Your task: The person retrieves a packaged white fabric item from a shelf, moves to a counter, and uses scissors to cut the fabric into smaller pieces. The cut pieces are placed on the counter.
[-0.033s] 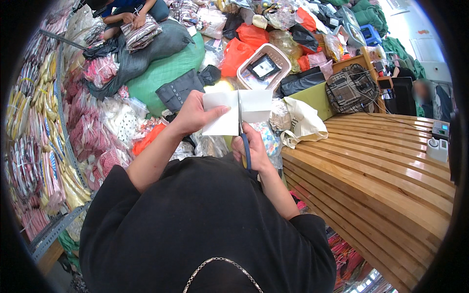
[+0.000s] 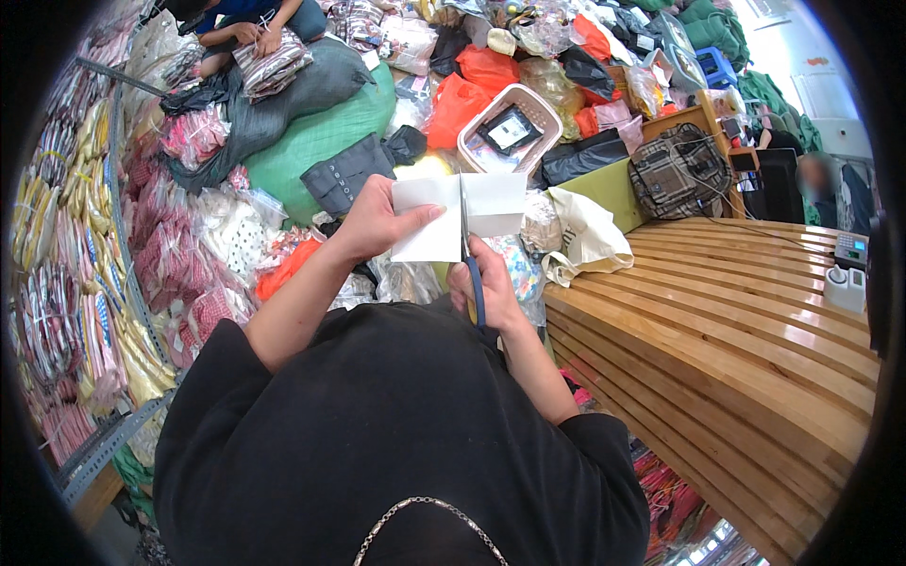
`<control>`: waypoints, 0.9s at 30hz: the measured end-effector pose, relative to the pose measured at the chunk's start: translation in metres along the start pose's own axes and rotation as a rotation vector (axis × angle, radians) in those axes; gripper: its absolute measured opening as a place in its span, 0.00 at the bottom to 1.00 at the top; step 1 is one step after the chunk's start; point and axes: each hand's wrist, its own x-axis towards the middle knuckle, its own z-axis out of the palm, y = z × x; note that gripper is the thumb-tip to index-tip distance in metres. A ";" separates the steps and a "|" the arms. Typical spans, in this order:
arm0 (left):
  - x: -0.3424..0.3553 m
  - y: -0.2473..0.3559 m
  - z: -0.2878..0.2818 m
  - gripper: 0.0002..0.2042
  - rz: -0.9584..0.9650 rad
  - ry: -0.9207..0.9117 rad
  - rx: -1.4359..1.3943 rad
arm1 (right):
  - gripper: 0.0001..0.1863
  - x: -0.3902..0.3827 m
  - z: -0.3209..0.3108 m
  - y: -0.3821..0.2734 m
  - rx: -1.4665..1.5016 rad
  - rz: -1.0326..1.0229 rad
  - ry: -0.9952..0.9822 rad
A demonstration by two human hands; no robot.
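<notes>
My left hand (image 2: 379, 222) pinches a folded sheet of white paper (image 2: 422, 239) by its left side, thumb on top. In my right hand (image 2: 497, 291) is a pair of scissors (image 2: 478, 294) with a dark blue handle. Their blades point away from me and lie in a cut that runs up through the paper. To the right of the blades, a flap of the sheet stands out at a slight angle. Both hands are held up in front of my chest, above the piled goods. The fingers under the paper are hidden.
A slatted wooden table (image 2: 717, 302) stands at my right, with a cream cloth bag (image 2: 590, 231) by its corner. Ahead is a pale plastic basket (image 2: 547, 108) among bagged goods. A metal rack (image 2: 123, 439) is at left. Another person's hands (image 2: 260, 36) hold packaged clothing.
</notes>
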 end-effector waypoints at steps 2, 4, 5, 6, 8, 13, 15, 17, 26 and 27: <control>0.001 -0.001 0.000 0.08 0.005 0.000 -0.006 | 0.25 0.001 0.001 -0.001 0.010 -0.005 0.023; 0.001 0.002 0.000 0.08 -0.025 -0.011 -0.009 | 0.28 0.002 0.003 0.001 0.041 -0.019 0.059; 0.001 0.003 -0.002 0.08 -0.039 -0.014 -0.010 | 0.28 0.002 0.003 0.001 0.043 -0.021 0.041; 0.003 -0.001 -0.005 0.10 -0.043 -0.038 -0.047 | 0.27 0.001 0.003 0.002 0.046 -0.022 0.024; 0.007 -0.009 -0.011 0.15 -0.053 -0.087 -0.120 | 0.27 0.000 0.004 0.001 0.064 -0.022 -0.021; 0.004 -0.002 0.002 0.36 -0.158 -0.283 -0.699 | 0.25 -0.001 0.015 -0.006 0.162 -0.056 -0.124; 0.002 -0.048 -0.020 0.38 -0.264 -0.277 -0.575 | 0.24 -0.001 0.015 -0.005 0.125 -0.057 -0.114; 0.003 -0.056 -0.024 0.39 -0.224 -0.340 -0.660 | 0.23 0.000 0.011 -0.001 0.067 -0.063 -0.104; 0.027 -0.062 -0.005 0.73 0.092 -0.625 -1.036 | 0.23 -0.006 0.007 -0.005 0.379 0.101 -0.244; 0.026 -0.037 0.010 0.76 0.082 -0.566 -1.013 | 0.24 -0.007 0.008 -0.005 0.432 0.107 -0.269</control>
